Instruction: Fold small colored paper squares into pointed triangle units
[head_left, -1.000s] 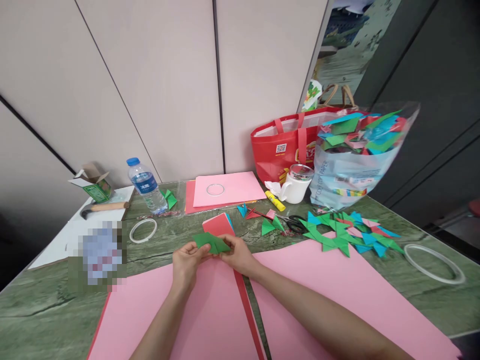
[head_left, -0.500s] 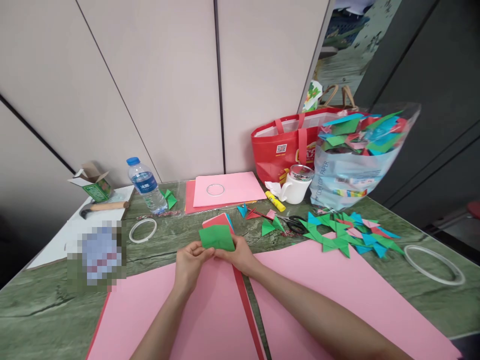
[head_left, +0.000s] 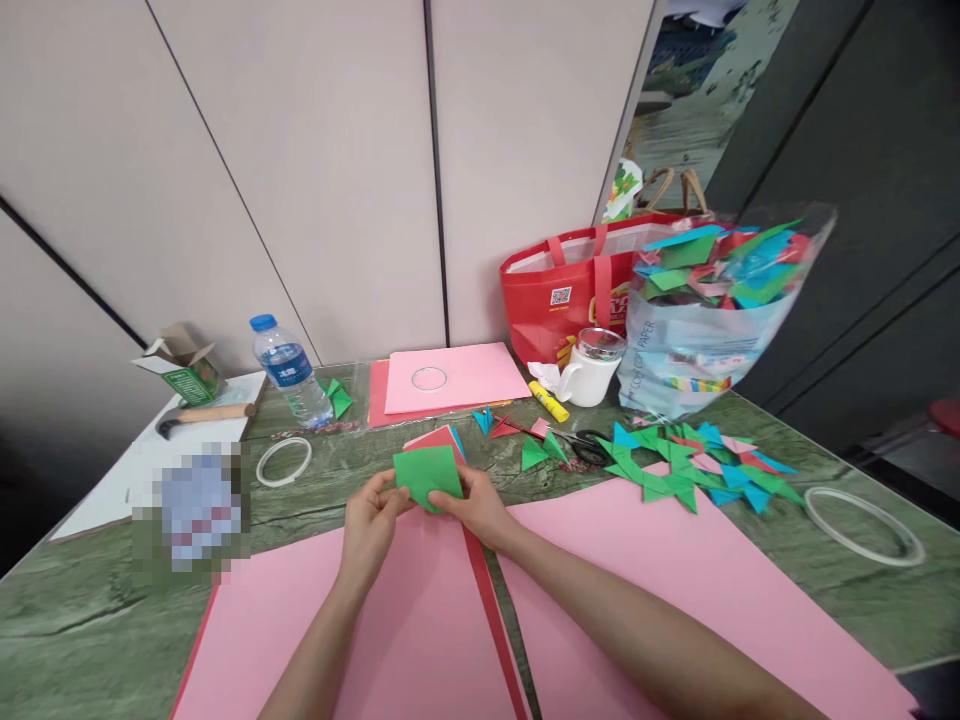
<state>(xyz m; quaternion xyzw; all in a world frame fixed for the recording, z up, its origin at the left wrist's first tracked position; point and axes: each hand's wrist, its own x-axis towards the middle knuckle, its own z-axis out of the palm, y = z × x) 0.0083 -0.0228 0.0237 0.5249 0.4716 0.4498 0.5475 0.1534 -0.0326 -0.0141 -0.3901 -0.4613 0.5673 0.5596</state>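
My left hand (head_left: 370, 527) and my right hand (head_left: 477, 507) together pinch a green square of paper (head_left: 427, 472) by its lower edge, holding it raised above a large pink sheet (head_left: 420, 630). Behind the green paper lies a small stack of red and blue squares (head_left: 433, 440). To the right a pile of folded green, blue and pink paper pieces (head_left: 694, 465) rests on the green marble-look table (head_left: 90, 620).
Black scissors (head_left: 589, 446), a yellow glue stick (head_left: 550, 401) and a white mug (head_left: 590, 372) sit at the back. A red bag (head_left: 566, 295) and a clear bag of folded papers (head_left: 709, 310) stand behind. A water bottle (head_left: 289, 368) and tape rings (head_left: 283, 461) lie left.
The green paper went from a flattened folded shape to an opened square held upright. Both hands stayed in place, and the paper tilted slightly leftward.
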